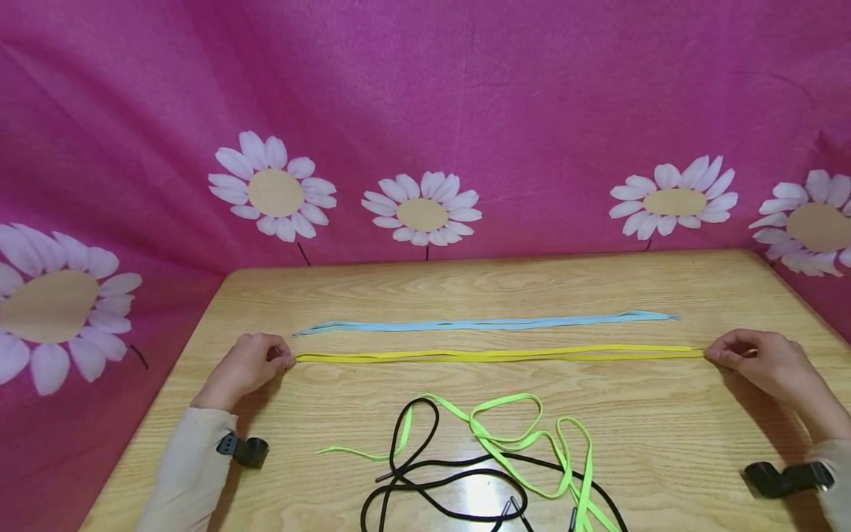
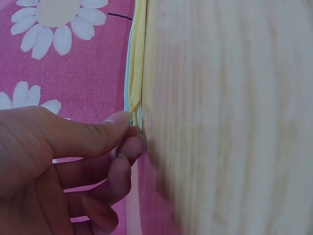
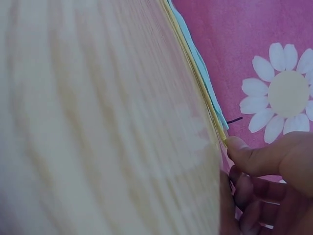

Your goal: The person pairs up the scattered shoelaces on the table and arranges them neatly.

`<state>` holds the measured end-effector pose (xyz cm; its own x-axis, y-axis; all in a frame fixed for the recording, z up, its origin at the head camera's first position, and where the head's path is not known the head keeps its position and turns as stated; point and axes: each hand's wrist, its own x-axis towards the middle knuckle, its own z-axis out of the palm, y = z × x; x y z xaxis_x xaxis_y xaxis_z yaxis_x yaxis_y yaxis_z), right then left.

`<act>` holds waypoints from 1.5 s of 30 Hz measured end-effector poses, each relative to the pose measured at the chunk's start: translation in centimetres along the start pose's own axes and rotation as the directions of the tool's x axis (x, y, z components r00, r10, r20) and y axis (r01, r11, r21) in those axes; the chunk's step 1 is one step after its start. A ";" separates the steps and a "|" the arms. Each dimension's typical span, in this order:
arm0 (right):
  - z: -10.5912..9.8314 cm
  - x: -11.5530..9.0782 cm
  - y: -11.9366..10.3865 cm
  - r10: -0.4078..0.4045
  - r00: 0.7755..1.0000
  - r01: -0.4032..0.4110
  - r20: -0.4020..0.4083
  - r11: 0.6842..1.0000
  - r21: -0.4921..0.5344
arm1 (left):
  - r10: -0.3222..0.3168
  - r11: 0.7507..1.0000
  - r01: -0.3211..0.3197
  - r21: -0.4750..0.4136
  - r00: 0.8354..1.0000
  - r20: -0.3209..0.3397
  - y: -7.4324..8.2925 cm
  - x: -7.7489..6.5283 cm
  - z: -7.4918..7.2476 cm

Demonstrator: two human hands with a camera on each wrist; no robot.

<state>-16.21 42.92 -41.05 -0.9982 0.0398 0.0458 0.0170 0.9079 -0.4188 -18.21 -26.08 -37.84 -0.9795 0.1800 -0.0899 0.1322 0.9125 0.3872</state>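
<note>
A yellow shoelace (image 1: 492, 356), doubled into long strands, stretches straight across the table between both hands. My left hand (image 1: 251, 367) pinches its left end between thumb and fingertips; the left wrist view shows the yellow lace (image 2: 138, 58) running up from that pinch. At the other end, my right hand (image 1: 771, 362) pinches the lace tip, and in the right wrist view the thumb (image 3: 242, 152) presses on it. Just behind lies a light blue shoelace (image 1: 479, 324), also doubled and laid straight, roughly parallel to the yellow one and touched by neither hand.
Nearer the front, a black round lace (image 1: 459, 510) and a neon green flat lace (image 1: 505, 443) lie loosely tangled on the wooden table (image 1: 319, 295). A magenta cloth (image 1: 532, 111) with white daisies hangs behind the table and at its sides.
</note>
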 end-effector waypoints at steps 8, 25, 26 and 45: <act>0.3 0.3 0.3 0.059 0.998 -0.059 -0.013 0.998 0.025 | -0.010 1.000 0.010 0.002 1.000 -0.007 0.0 0.2 0.3; 0.5 0.4 -0.1 0.022 0.999 -0.021 -0.026 1.000 0.016 | 0.009 0.999 -0.009 -0.040 1.000 -0.012 0.1 0.2 0.3; 0.5 0.4 -0.1 0.000 1.000 0.000 -0.025 1.000 0.017 | 0.023 0.999 -0.024 -0.044 1.000 -0.014 0.1 0.3 0.3; 0.7 0.2 -0.8 -0.034 0.998 0.035 -0.049 0.999 0.024 | 0.143 0.989 -0.144 -0.011 0.988 -0.062 0.8 0.1 0.5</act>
<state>-16.48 41.95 -41.31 -0.9941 0.0291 0.1043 -0.0197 0.8986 -0.4383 -18.18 -25.16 -37.96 -0.9580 0.2858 0.0240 0.2706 0.8729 0.4059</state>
